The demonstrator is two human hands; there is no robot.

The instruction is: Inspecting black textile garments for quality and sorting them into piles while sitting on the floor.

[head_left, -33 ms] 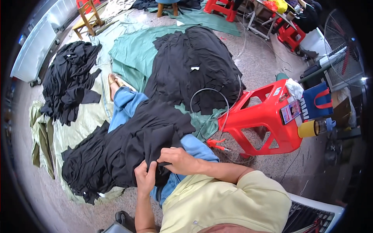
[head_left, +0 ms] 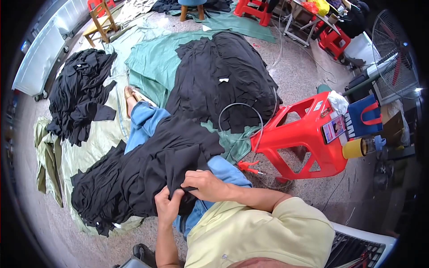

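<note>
A black cloth garment lies in loose folds across my lap and trails down to the left over a pale sheet. My left hand pinches one edge of it between thumb and fingers. Just to the right, my right hand grips the same edge, its fingers curled and the fingertips partly hidden. The two hands are close together above my thighs. Beyond my knees rises a large heap of black garments with a small white label on it.
A red plastic stool on its side at right bears a phone and a yellow-sleeved bottle. Near it lie a red hand tool and a grey hose. Another black heap sits left; a fan stands far right.
</note>
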